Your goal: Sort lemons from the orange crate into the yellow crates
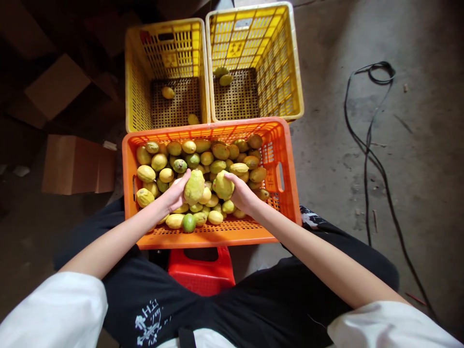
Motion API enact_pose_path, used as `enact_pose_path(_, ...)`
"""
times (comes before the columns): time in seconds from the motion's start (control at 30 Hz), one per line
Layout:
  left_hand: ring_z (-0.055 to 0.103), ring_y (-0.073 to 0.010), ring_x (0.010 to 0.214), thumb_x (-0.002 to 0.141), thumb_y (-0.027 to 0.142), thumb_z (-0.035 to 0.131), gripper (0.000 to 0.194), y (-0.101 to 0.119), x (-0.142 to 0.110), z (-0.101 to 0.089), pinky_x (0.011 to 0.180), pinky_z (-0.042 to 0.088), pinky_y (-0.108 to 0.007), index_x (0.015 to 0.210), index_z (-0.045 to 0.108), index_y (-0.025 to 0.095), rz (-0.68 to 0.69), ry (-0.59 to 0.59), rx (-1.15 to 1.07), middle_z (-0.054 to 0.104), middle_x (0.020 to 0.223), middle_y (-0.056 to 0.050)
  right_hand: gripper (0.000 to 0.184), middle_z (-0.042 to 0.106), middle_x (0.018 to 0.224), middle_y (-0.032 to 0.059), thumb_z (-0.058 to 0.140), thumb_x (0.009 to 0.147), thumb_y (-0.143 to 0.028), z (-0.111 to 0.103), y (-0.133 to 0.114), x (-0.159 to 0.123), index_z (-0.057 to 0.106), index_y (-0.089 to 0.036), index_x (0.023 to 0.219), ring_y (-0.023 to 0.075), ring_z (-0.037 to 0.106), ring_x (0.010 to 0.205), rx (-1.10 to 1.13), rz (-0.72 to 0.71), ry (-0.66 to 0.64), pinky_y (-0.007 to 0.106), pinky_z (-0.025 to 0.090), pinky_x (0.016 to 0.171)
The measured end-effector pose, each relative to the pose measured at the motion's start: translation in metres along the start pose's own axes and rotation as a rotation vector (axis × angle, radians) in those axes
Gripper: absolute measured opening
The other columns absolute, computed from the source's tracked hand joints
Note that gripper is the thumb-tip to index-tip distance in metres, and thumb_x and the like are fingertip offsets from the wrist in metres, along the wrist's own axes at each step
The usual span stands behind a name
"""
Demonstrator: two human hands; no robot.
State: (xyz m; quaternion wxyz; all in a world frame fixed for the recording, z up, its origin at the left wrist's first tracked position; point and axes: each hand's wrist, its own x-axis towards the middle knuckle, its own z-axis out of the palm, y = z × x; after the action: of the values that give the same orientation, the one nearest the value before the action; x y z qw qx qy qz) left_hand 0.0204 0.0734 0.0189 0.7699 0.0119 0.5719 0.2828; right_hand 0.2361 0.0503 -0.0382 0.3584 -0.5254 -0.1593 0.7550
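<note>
My left hand (176, 194) is closed around a large, bumpy yellow-green lemon (195, 186), thumb along its upper side. Another knobbly lemon (223, 186) is gripped in my right hand (242, 193), with the thumb on top and the other fingers mostly hidden. Both fruits are held side by side, a small gap apart, over an orange plastic crate (213, 238). Beneath them the crate holds many lemons in yellow and green, among them a small, smooth green one (189, 223) near the front wall.
Behind the orange crate stand a left yellow crate (129, 82) and a right yellow crate (297, 92), each with a few lemons at the bottom. A red stool (203, 270) shows between my legs. Cardboard boxes (78, 164) are at left; a black cable (380, 169) lies on the floor at right.
</note>
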Motion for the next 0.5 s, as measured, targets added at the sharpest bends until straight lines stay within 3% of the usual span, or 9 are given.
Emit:
enact_pose_path(0.17,0.086,-0.0278,0.094,0.114,0.043,0.077,0.032,0.000,0.001,-0.001,0.072,0.074,-0.036,0.124,0.076,0.014,-0.002,0.033,0.031,0.083,0.106,-0.014,0.053,0.077,0.091,-0.0010,0.105,0.067,-0.058,0.002,-0.001,-0.003,0.071,-0.028,0.094,0.0251,0.076,0.094,0.036,0.047,0.025,0.036,0.062,0.084)
enact_pose_path(0.27,0.081,-0.0225,0.084,0.106,0.034,0.088,0.021,-0.002,0.004,-0.008,0.070,0.073,-0.032,0.113,0.075,0.019,0.011,0.028,0.046,0.081,0.098,-0.009,0.063,0.076,0.094,-0.0030,0.111,0.060,-0.052,0.005,-0.001,-0.004,0.069,-0.029,0.103,0.0205,0.073,0.087,0.037,0.028,0.110,0.033,0.061,0.078)
enact_pose_path(0.37,0.078,-0.0196,0.081,0.095,0.027,0.095,0.022,-0.004,0.007,-0.015,0.074,0.073,-0.032,0.103,0.074,0.024,0.026,0.009,0.061,0.081,0.095,-0.005,0.073,0.076,0.097,-0.0041,0.114,0.057,-0.040,0.006,-0.002,-0.005,0.066,-0.031,0.111,0.0197,0.074,0.086,0.053,0.037,0.196,0.032,0.063,0.076)
enact_pose_path(0.5,0.080,-0.0218,0.088,0.095,0.028,0.092,0.017,-0.004,0.009,-0.018,0.080,0.074,-0.033,0.101,0.076,0.025,0.024,0.012,0.054,0.083,0.101,-0.007,0.061,0.078,0.096,-0.0017,0.109,0.067,-0.041,0.005,0.000,-0.004,0.063,-0.030,0.106,0.0209,0.077,0.086,0.043,0.033,0.135,0.035,0.067,0.078)
